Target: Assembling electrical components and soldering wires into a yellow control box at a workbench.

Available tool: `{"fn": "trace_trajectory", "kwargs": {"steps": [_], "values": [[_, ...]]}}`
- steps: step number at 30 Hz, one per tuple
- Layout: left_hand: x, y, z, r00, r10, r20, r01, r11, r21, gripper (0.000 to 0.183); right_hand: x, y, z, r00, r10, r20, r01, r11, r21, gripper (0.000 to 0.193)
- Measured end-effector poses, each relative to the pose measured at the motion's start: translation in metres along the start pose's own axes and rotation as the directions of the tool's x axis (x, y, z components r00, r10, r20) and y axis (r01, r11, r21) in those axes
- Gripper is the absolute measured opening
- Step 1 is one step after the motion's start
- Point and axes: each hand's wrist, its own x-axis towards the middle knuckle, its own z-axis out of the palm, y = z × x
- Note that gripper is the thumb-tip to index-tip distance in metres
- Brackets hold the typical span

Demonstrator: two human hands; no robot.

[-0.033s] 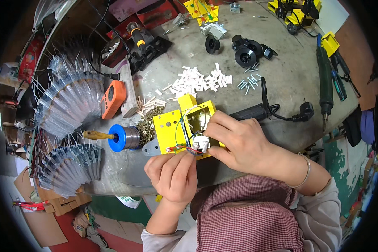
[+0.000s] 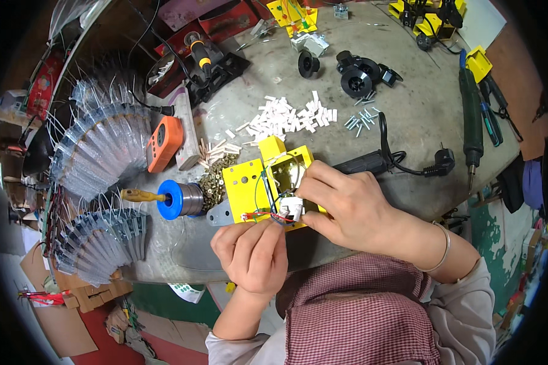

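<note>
On the near part of the bench an opened yellow metal housing point(image 2: 242, 182) lies under my hands, with blue, green and red wires point(image 2: 265, 210) running out of it. A white plastic block point(image 2: 292, 208) sits at its near edge. My left hand point(image 2: 251, 255) is closed, fingertips pinched at the wires beside the block; the exact grip is hidden. From the right, my right hand point(image 2: 350, 204) has thumb and fingers closed around the right side of the white block and the housing's edge. A grey metal plate point(image 2: 220, 215) sticks out left of the housing.
Left stand a solder spool point(image 2: 179, 199) with a yellow-handled tool, brass pieces point(image 2: 212, 185) and an orange device point(image 2: 164, 144). White pieces point(image 2: 280, 118), screws point(image 2: 361, 120) and black reels point(image 2: 356, 79) lie beyond. A plugged black cord point(image 2: 408, 165) and a power screwdriver point(image 2: 470, 131) are right.
My left hand has shifted very slightly to the right. My right hand and the housing look unmoved.
</note>
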Motion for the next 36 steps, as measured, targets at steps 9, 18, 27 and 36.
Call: {"fn": "trace_trajectory", "kwargs": {"steps": [9, 18, 27, 36], "values": [[0.003, 0.004, 0.000, 1.000, -0.014, -0.010, 0.014, 1.000, 0.013, 0.026, 0.001, 0.001, 0.001, 0.999, -0.034, -0.002, 0.034, 0.999, -0.024, 0.029], [0.004, 0.004, 0.001, 0.984, -0.176, 0.015, 0.176, 0.984, -0.037, 0.028, 0.001, 0.001, -0.001, 1.000, -0.019, 0.019, 0.019, 1.000, 0.004, 0.029], [0.003, -0.001, 0.002, 1.000, 0.021, 0.009, -0.021, 1.000, -0.006, 0.023, -0.001, 0.005, 0.002, 0.998, -0.060, -0.023, 0.060, 0.998, 0.001, 0.031], [0.009, -0.006, 0.002, 0.999, 0.038, 0.033, -0.037, 0.999, -0.019, 0.027, 0.000, -0.001, -0.001, 0.999, -0.038, 0.014, 0.039, 0.998, -0.040, 0.030]]}}
